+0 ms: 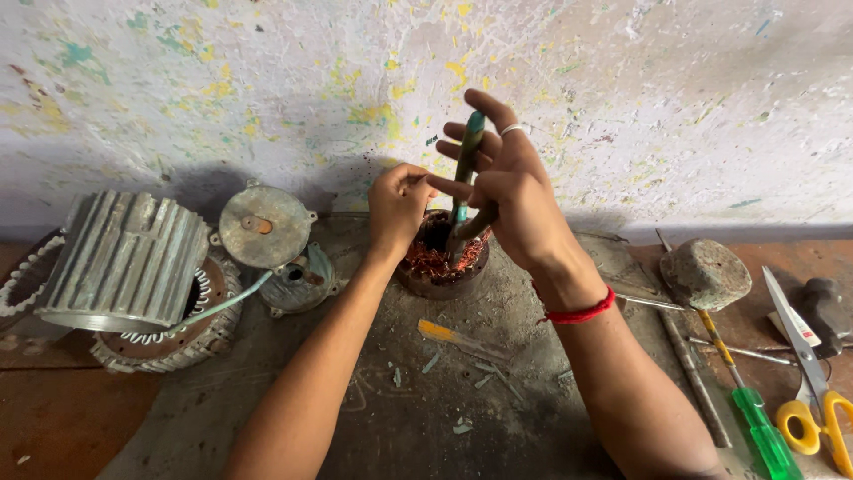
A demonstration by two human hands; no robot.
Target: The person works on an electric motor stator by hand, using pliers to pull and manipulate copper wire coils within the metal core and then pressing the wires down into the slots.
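Observation:
A round motor stator (428, 277) with copper windings showing inside stands upright on the grey work surface near the wall. My right hand (515, 200) grips a pair of green-handled pliers (464, 182), held upright with the jaws down inside the stator's winding. A red thread circles that wrist. My left hand (397, 204) rests on the stator's near-left rim, fingers curled over it and touching the copper wire.
At left lie a ribbed grey motor housing (124, 260), a wound stator (182, 342) beneath it and a round end cover (265, 227). At right are a stone-like block (706, 274), a green-handled screwdriver (760, 427), yellow-handled scissors (813, 391) and metal rods. Insulation scraps litter the surface.

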